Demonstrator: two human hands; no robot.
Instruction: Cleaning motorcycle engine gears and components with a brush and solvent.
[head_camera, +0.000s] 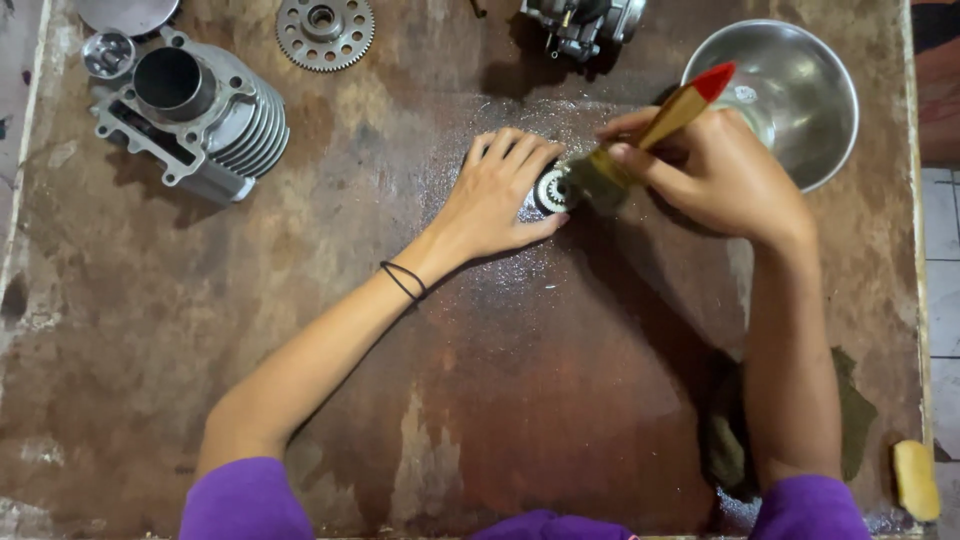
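The gear (551, 190) lies near the middle of the table (150, 350), toward its far edge, pinned under the left hand (497, 195), whose fingers lie flat and close together over it. The right hand (725, 170) pinches a brush (640, 140) by its handle, bristles touching the gear. A steel bowl (800, 90) sits at the far right corner, a cylinder (195, 115) at the far left.

Soft, even overhead light; the worn brown wooden table (150, 350) glistens wet at its centre, glare streaks the round steel bowl (800, 90), short shadows, sharp focus throughout
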